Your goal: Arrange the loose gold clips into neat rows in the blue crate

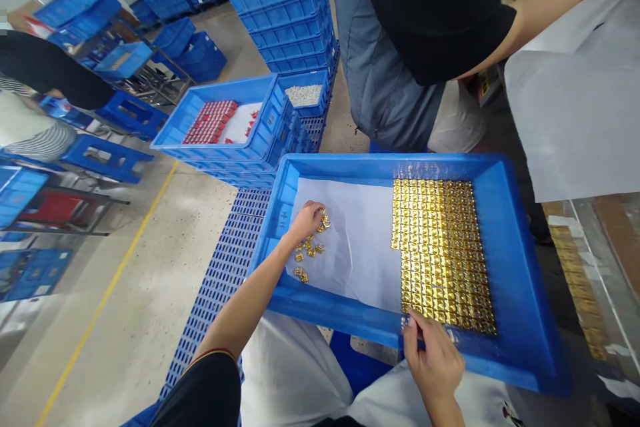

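A blue plastic tray [345,330] lies in front of me, lined with a white sheet [367,233]. Tight rows of small shiny gold-coloured metal pieces [440,250] cover its right part. On the left of the sheet are several loose gold-coloured pieces [310,248]. My left hand [306,219] is among them, fingers closed around one at the upper end of the pile. My right hand [434,355] is at the near left corner of the rows, thumb and forefinger pinched on a gold-coloured piece mostly hidden by the fingertips.
A stack of blue crates [225,153] with red pieces inside stands beyond the tray on the left, with taller stacked crates [285,7] behind. A co-worker [430,13] sits close across from me. White sheets [580,93] hang at the right, over a table.
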Action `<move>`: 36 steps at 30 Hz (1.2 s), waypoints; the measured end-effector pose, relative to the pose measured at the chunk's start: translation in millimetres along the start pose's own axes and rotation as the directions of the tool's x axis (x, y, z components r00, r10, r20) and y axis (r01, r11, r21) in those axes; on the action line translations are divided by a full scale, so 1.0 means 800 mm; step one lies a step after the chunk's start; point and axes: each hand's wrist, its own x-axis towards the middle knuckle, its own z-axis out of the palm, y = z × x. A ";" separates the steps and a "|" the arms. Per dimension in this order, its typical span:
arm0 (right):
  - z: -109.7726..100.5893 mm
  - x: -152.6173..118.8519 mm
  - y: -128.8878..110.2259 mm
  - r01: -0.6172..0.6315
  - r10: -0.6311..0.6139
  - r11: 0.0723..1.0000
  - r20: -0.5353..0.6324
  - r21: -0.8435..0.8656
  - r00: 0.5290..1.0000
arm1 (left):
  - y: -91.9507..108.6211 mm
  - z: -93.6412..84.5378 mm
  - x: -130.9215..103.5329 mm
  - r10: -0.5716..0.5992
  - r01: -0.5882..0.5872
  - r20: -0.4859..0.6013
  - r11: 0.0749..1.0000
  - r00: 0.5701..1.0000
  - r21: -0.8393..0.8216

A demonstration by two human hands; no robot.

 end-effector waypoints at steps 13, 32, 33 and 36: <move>0.000 -0.001 0.002 -0.009 0.010 1.000 -0.022 0.030 1.000 | 0.037 0.020 0.004 -0.162 0.170 -0.084 0.980 0.983 0.098; 0.000 -0.005 0.004 -0.031 0.036 0.996 -0.056 0.083 0.998 | 0.057 0.001 0.000 -0.007 -0.094 0.205 0.870 0.979 0.483; 0.000 -0.006 0.004 -0.030 0.034 0.997 -0.056 0.077 0.998 | 0.054 0.001 0.001 0.012 -0.108 0.200 0.874 0.980 0.473; 0.001 -0.006 0.004 -0.027 0.031 0.998 -0.060 0.059 0.998 | 0.046 0.000 0.005 0.059 -0.151 0.221 0.892 0.973 0.425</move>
